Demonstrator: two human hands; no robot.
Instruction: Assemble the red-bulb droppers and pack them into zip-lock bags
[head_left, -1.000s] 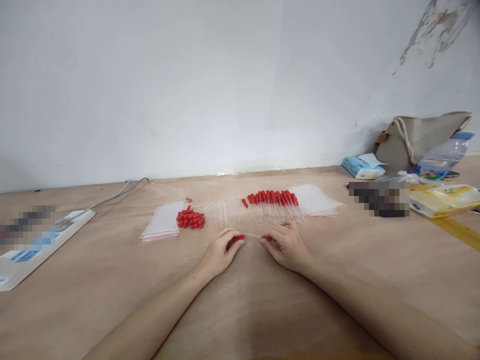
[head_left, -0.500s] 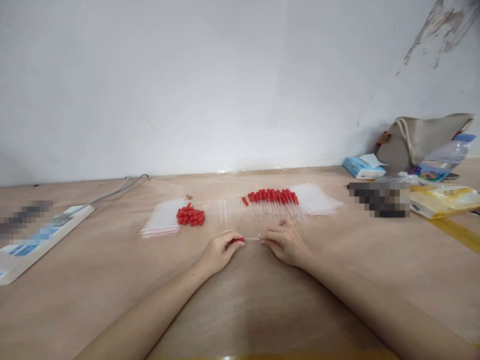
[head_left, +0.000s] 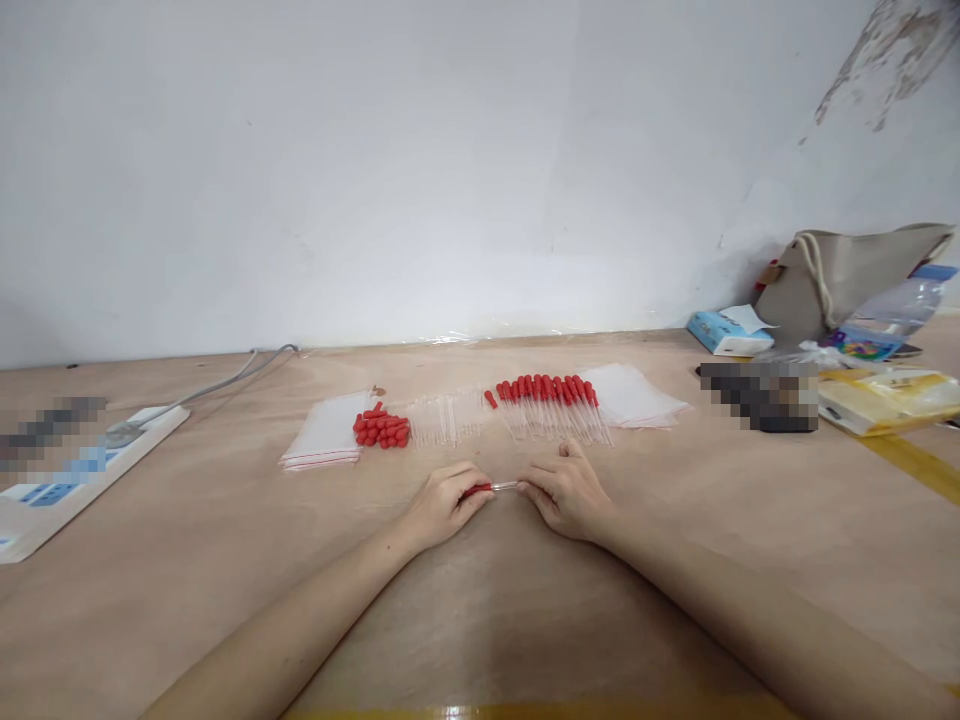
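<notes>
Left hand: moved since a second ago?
Yes, slightly: against the pile of red bulbs, the left hand has drawn back, lower in the view, with more gap between them.

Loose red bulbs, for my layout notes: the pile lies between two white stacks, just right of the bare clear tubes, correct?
Not quite: the head view shows the pile of red bulbs just left of the bare clear tubes, between the two white stacks.

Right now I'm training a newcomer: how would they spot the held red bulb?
On the brown table, find the left hand. It pinches the red bulb, a clear tube between it and the right hand; the other red bulbs lie unheld.
</notes>
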